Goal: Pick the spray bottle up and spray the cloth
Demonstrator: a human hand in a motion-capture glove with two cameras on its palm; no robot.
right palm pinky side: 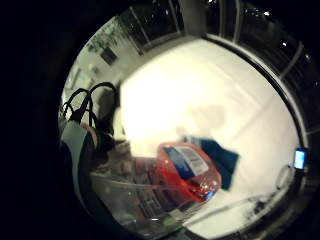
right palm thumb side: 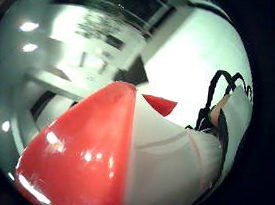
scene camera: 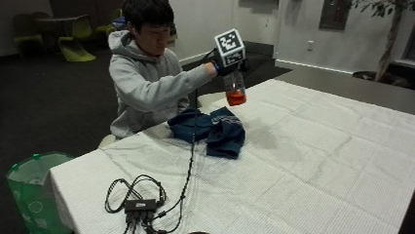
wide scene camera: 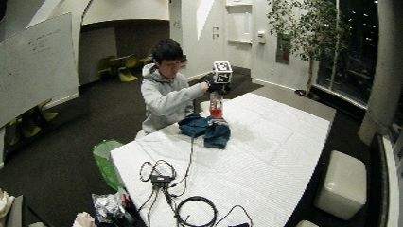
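Note:
A clear spray bottle (scene camera: 235, 90) with orange-red liquid in its base hangs in the air above the table, gripped near its top by my gloved right hand (scene camera: 223, 66). Below and to the side of it, a crumpled dark blue cloth (scene camera: 214, 127) lies on the white tablecloth (scene camera: 311, 146) in front of the seated person. The little finger side palm view looks down the bottle (right palm pinky side: 187, 172) to the cloth (right palm pinky side: 220, 160) beneath. In the thumb side palm view the bottle's red and white spray head (right palm thumb side: 95, 163) fills most of the picture. The wide view shows the bottle (wide scene camera: 216, 106) raised over the cloth (wide scene camera: 207, 130).
A black box with looped cables (scene camera: 139, 202) lies near the table's near corner, and one cable runs from it up past the cloth. A green bin (scene camera: 32, 187) stands on the floor beside that corner. More coiled cable (wide scene camera: 195, 210) lies at the table's end.

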